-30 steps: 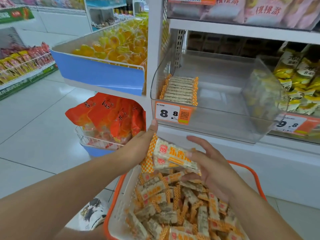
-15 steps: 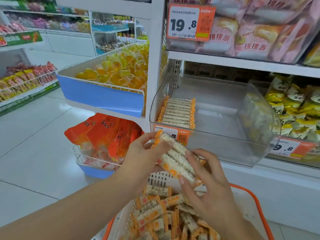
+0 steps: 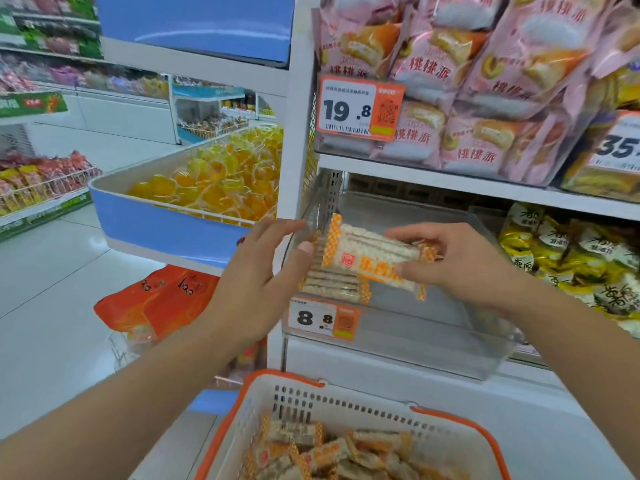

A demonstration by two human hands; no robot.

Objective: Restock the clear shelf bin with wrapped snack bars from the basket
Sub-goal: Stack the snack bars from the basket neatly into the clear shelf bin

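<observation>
Right hand: the right hand (image 3: 460, 263) grips a stack of wrapped snack bars (image 3: 372, 259) by its right end, thumb under the front edge and fingers curled over the top.
Left hand: the left hand (image 3: 263, 271) is at the stack's left end, fingers straight and slightly spread; the thumb tip lies just beside the orange checked wrapper end, and whether it touches cannot be told.
Held bars: white puffed bars in clear wrappers with orange print, held level above the front left part of the clear shelf bin (image 3: 450, 344).
Bars in bin: a short row of the same bars (image 3: 329, 284) lies inside the bin at its front left corner, directly under the held stack.
Bin: most of its floor is bare; an 8.8 price tag (image 3: 322, 318) sits on its front wall at the left corner.
Basket: the white basket with an orange rim (image 3: 346, 400) stands below the bin at the bottom edge of view, with loose bars (image 3: 332, 452) heaped in it.
Shelf above: pink bagged cakes (image 3: 485, 81) behind a 19.8 price tag (image 3: 358, 109).
Right neighbour: yellow snack packets (image 3: 571, 251) beside the bin.
Left: a blue tray of orange jelly cups (image 3: 214, 181), with orange bags (image 3: 159, 299) below it.
</observation>
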